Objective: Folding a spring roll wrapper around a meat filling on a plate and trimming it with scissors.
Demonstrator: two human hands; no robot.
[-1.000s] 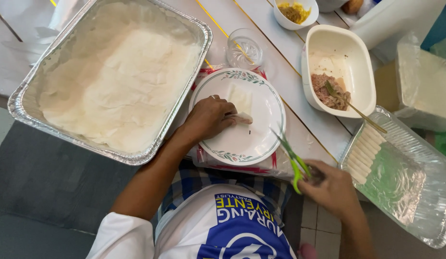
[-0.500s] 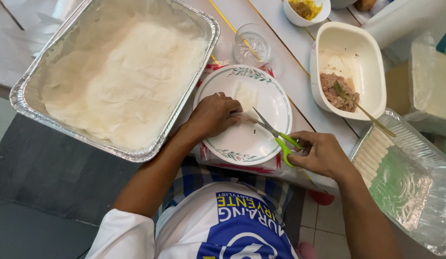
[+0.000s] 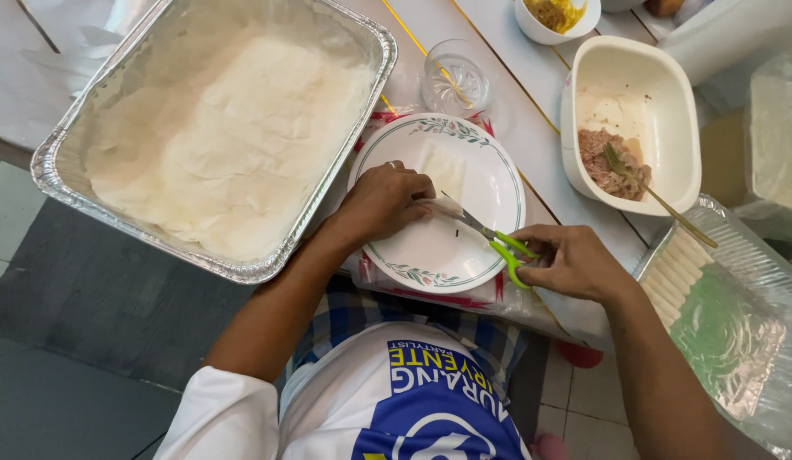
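Left hand [image 3: 383, 203]: palm down on the plate [image 3: 490, 175], fingers curled and pressing the near end of a pale wrapper [image 3: 443, 175] flat.
Right hand [image 3: 571, 260]: closed around the green handles of the scissors [image 3: 485, 234], off the plate's right rim.
Scissors: blades reach in over the rim toward the left fingertips; whether they are parted cannot be told.
Wrapper: lies on the plate's upper middle, its far end free and its near end under the left fingers.
Plate: white with a leaf border, sits on a red-edged packet [image 3: 430, 290] near the bench [image 3: 507, 111] front edge, which runs just under the right hand.
Left side: a large foil tray [image 3: 81, 145] of pale sheets, its rim just beside the plate and overhanging the bench edge.
Far side: a small glass [image 3: 454, 81] almost touching the plate's top rim.
Right side: a cream tub [image 3: 668, 111] with minced filling and a fork [image 3: 656, 194]; a strip of bare bench separates it from the plate.
Near right: a foil tray [image 3: 754, 255] of rolled pieces, close to the right wrist.
Open room: mainly that bare strip between plate and tub.
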